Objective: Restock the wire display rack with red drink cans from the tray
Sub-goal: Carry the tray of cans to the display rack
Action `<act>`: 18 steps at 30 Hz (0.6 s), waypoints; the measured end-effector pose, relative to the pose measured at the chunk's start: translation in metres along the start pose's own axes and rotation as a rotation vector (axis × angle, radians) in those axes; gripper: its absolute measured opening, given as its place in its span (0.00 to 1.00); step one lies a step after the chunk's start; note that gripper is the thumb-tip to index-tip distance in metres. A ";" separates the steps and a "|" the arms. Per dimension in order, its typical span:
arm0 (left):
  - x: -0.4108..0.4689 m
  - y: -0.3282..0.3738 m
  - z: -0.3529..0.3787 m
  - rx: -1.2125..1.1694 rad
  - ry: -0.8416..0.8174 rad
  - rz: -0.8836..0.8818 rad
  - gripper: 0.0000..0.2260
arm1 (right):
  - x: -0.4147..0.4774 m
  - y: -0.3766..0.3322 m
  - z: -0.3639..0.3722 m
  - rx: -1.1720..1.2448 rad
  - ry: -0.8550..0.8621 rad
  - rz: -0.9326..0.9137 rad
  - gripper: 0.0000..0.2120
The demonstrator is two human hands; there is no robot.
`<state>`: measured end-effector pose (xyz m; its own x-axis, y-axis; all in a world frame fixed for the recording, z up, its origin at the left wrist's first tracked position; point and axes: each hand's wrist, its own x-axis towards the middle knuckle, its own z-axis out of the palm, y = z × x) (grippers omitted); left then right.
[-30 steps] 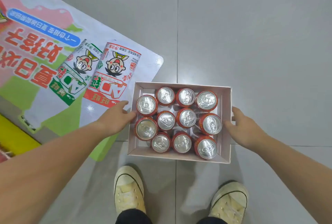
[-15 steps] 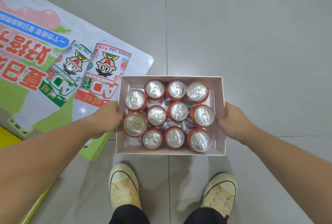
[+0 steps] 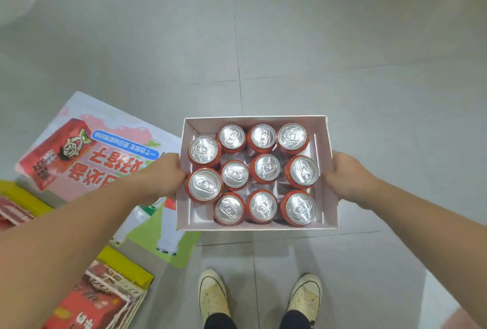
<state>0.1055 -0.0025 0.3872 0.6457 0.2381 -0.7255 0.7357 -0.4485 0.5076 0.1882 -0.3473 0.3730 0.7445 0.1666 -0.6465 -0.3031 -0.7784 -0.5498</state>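
1. Floor [image 3: 342, 38]: grey tiles with thin dark joints are seen all round the tray.

2. Printed banner [image 3: 105, 160]: it is laid flat on the floor to the left of the tray. Red characters, a blue caption strip and a red cartoon carton are shown on it. Its right edge is covered by the tray's left side.

3. Tray [image 3: 329, 196]: a shallow white cardboard box, open at the top and kept level. It is held between both hands, ahead of the shoes. The whole stock of cans is carried in it.

4. Yellow shelf edge [image 3: 123, 262]: it is seen below and left of the tray, with red packets [image 3: 97, 305] stacked against it.

5. Canvas shoes [image 3: 212, 294]: a cream pair is placed on the floor just below the tray's near wall, toes pointed toward it.

6. Left hand [image 3: 168, 170]: it is closed in a grasp on the tray's left wall, with the knuckles set against the cardboard.

7. Right hand [image 3: 345, 173]: it is clamped likewise on the tray's right wall, opposite the left hand.

8. Red drink cans [image 3: 266, 167]: eleven are counted upright inside the tray, silver lids and pull tabs up. Nine are set in three rows toward the right wall and two more against the left wall, with most neighbours touching.
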 end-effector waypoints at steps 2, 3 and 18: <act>-0.031 0.040 -0.032 -0.024 0.016 0.034 0.08 | -0.022 -0.039 -0.037 0.029 -0.006 -0.028 0.08; -0.048 0.061 -0.047 -0.029 0.022 0.043 0.08 | -0.034 -0.059 -0.057 0.035 -0.007 -0.031 0.08; -0.240 0.325 -0.267 -0.040 0.109 0.147 0.09 | -0.172 -0.340 -0.313 0.053 -0.034 -0.177 0.09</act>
<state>0.2442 0.0247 0.8509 0.7635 0.2657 -0.5887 0.6382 -0.4508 0.6242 0.3500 -0.3008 0.8369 0.7690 0.3190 -0.5540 -0.2007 -0.7023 -0.6830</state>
